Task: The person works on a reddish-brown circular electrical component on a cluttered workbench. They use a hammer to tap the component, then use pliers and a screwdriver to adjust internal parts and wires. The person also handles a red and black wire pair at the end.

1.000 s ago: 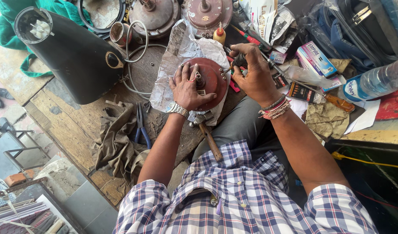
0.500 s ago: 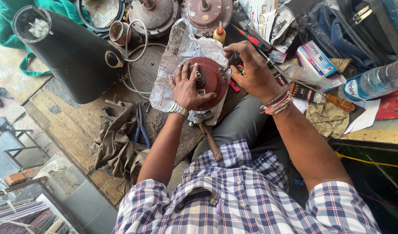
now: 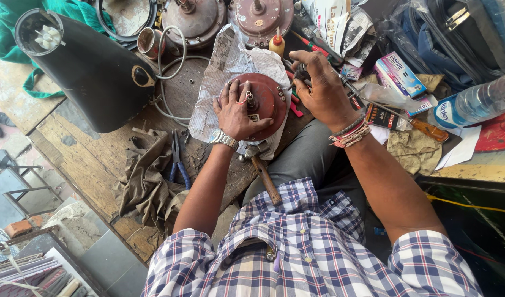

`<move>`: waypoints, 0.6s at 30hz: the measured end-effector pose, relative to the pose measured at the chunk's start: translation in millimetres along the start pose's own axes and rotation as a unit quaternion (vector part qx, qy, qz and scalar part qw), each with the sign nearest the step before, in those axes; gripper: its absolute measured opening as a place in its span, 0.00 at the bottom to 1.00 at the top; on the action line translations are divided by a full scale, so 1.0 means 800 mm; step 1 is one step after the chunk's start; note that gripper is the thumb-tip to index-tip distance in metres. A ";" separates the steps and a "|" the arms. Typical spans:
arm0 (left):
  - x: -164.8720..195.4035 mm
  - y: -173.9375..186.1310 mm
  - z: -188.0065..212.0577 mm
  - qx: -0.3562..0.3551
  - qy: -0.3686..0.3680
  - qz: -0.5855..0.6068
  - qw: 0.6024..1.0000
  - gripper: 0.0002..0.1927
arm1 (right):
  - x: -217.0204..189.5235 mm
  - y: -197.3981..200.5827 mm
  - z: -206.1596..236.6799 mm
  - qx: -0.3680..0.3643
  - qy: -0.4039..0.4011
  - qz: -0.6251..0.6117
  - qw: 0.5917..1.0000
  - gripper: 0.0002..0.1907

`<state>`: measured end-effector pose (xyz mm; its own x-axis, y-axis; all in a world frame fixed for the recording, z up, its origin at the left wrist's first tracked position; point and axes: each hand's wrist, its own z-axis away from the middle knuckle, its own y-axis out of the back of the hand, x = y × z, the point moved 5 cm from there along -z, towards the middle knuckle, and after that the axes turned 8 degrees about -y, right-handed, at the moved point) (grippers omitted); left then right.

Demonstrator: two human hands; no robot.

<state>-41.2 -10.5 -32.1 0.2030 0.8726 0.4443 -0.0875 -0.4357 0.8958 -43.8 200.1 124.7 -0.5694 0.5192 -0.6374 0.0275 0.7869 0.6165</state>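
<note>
At the far left a black cone-shaped housing [image 3: 93, 82] lies on the wooden workbench [image 3: 87, 181], with blue-handled pliers [image 3: 178, 162] beside a crumpled brown rag [image 3: 150, 187]. The left hand [image 3: 238, 110] rests flat on the round reddish motor casing [image 3: 269, 102] — fingers spread over its top around the centre shaft, pressing it down onto a sheet of newspaper [image 3: 225, 60]. A wooden-handled hammer [image 3: 263, 170] lies just below. The casing looks closed, its rim screws in place, so opening it seems yet to be done. The right hand [image 3: 324, 93] reaches among scattered tools, fingers curled — around what, I cannot tell.
</note>
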 end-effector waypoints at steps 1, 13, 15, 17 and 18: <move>0.000 0.000 0.000 0.003 -0.001 0.001 1.000 0.67 | 0.002 -0.001 0.000 -0.001 -0.015 -0.018 1.000 0.29; -0.001 0.001 0.000 -0.001 0.001 0.003 1.000 0.67 | -0.001 0.002 0.004 0.066 -0.008 0.022 0.998 0.32; -0.001 0.001 -0.001 0.000 0.001 0.002 1.000 0.67 | 0.000 0.002 0.003 0.066 -0.013 0.019 0.998 0.32; -0.001 0.000 -0.001 0.002 0.000 0.002 1.000 0.67 | 0.000 0.001 0.003 0.065 -0.019 0.018 0.998 0.32; -0.001 0.000 -0.001 0.004 -0.001 0.002 1.000 0.67 | 0.000 0.001 0.003 0.066 -0.017 0.019 0.997 0.32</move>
<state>-42.1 -11.2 -32.2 0.2038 0.8710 0.4470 -0.0812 -0.4400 0.8943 -42.1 201.5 124.0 -0.5369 0.5593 -0.6316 0.1577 0.8020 0.5762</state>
